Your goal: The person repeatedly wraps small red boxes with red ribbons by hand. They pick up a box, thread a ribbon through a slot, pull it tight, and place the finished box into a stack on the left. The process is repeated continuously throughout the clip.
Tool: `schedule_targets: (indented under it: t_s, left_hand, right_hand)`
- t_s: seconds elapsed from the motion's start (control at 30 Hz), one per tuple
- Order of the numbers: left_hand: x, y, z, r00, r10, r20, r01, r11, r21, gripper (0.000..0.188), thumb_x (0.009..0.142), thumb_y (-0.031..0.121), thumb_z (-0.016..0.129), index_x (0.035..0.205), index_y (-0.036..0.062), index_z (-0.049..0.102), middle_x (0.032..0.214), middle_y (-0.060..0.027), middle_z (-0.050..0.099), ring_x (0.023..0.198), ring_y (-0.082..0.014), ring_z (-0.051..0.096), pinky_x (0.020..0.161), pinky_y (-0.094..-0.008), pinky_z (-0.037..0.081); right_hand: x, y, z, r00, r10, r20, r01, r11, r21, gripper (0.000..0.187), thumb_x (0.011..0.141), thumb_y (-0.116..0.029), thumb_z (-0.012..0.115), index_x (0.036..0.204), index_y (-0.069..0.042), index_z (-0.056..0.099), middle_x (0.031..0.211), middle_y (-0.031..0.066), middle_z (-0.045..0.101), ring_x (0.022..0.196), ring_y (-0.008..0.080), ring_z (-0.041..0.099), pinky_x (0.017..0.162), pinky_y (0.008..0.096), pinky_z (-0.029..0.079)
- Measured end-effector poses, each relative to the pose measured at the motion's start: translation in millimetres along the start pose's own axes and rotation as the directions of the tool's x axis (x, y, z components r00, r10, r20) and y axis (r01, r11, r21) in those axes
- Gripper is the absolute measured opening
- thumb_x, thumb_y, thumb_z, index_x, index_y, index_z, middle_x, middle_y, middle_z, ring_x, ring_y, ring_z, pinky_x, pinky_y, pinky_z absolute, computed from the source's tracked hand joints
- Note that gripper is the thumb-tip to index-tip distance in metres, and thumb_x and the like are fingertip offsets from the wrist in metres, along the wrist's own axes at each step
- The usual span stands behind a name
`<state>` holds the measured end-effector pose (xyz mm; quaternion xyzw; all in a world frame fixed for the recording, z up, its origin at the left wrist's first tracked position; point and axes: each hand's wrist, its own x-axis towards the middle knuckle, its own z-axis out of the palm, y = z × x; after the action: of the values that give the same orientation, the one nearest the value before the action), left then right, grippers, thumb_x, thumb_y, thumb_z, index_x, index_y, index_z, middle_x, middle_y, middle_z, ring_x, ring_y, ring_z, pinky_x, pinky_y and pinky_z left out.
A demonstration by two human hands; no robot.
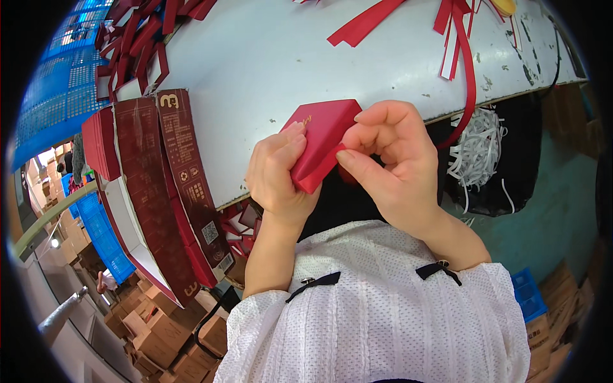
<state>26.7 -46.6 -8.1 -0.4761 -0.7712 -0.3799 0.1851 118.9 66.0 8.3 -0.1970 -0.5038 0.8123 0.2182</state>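
My left hand (pixel 276 167) is closed round a small red box (pixel 329 127) with gold marking on its top, held tilted above the table's near edge. At the box's right side, my right hand (pixel 402 169) pinches a bit of red strip between thumb and forefinger, against the box edge. A long red strip (pixel 471 76) curves down from the table's far right and passes behind my right hand. Whether it is the same piece as the pinched one is hidden.
More red strips (pixel 364 22) lie on the white table (pixel 255 70). Red box pieces (pixel 131 48) are heaped at the far left, near a blue crate (pixel 60 83). A dark red carton (pixel 143 191) stands left. A black bag (pixel 523 153) at right holds white strips.
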Motion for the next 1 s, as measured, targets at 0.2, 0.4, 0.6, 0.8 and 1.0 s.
schedule_targets:
  t_s: [0.2, 0.4, 0.6, 0.8, 1.0]
  left_hand:
    - [-8, 3, 1, 0.999, -0.035, -0.031, 0.034, 0.999, -0.023, 0.028, 0.067, -0.005, 0.067, 0.09, -0.0015, 0.052, 0.087, -0.017, 0.062, 0.069, -0.0209, 0.058, 0.063, -0.0282, 0.049]
    - [-11, 8, 5, 0.994, -0.083, -0.068, 0.083, 0.997, -0.005, 0.031, 0.064, 0.001, 0.071, 0.087, 0.0013, 0.051, 0.085, -0.016, 0.062, 0.072, -0.0256, 0.061, 0.061, -0.0312, 0.05]
    - [-11, 13, 8, 0.99, -0.109, -0.093, 0.106, 0.994, -0.04, 0.029, 0.066, -0.008, 0.066, 0.09, -0.0004, 0.05, 0.088, -0.0175, 0.061, 0.07, -0.0201, 0.058, 0.064, -0.0284, 0.049]
    - [-15, 13, 8, 0.993, -0.093, -0.078, 0.093, 0.996, -0.002, 0.029, 0.067, -0.006, 0.067, 0.091, -0.0003, 0.051, 0.089, -0.0172, 0.061, 0.072, -0.0206, 0.059, 0.065, -0.0281, 0.049]
    - [-17, 16, 8, 0.994, -0.086, -0.065, 0.087, 0.996, 0.016, 0.033, 0.066, 0.0, 0.072, 0.092, 0.0013, 0.051, 0.09, -0.0165, 0.061, 0.074, -0.0207, 0.06, 0.065, -0.0275, 0.049]
  right_hand:
    - [2, 2, 1, 0.995, -0.097, 0.038, 0.102, 0.986, -0.134, 0.036, 0.072, 0.009, 0.06, 0.097, -0.002, 0.037, 0.076, 0.0062, 0.058, 0.067, 0.0071, 0.053, 0.059, 0.019, 0.043]
    - [1, 3, 3, 0.986, -0.166, 0.025, 0.168, 0.964, -0.206, 0.037, 0.071, 0.009, 0.06, 0.097, -0.002, 0.036, 0.077, 0.0059, 0.057, 0.067, 0.0071, 0.053, 0.059, 0.0187, 0.042]
    - [0, 8, 3, 0.961, -0.275, -0.001, 0.268, 0.938, -0.221, 0.035, 0.071, 0.012, 0.059, 0.092, -0.002, 0.036, 0.079, 0.0085, 0.057, 0.068, 0.0088, 0.053, 0.062, 0.0202, 0.044]
    - [1, 5, 1, 0.967, -0.257, 0.007, 0.252, 0.942, -0.223, 0.034, 0.07, 0.013, 0.058, 0.09, -0.003, 0.035, 0.08, 0.009, 0.056, 0.07, 0.0091, 0.053, 0.065, 0.0206, 0.044]
    - [-3, 9, -1, 0.934, -0.352, 0.059, 0.346, 0.852, -0.394, 0.033, 0.069, 0.014, 0.058, 0.087, -0.002, 0.035, 0.078, 0.0087, 0.055, 0.069, 0.0098, 0.054, 0.064, 0.0214, 0.045]
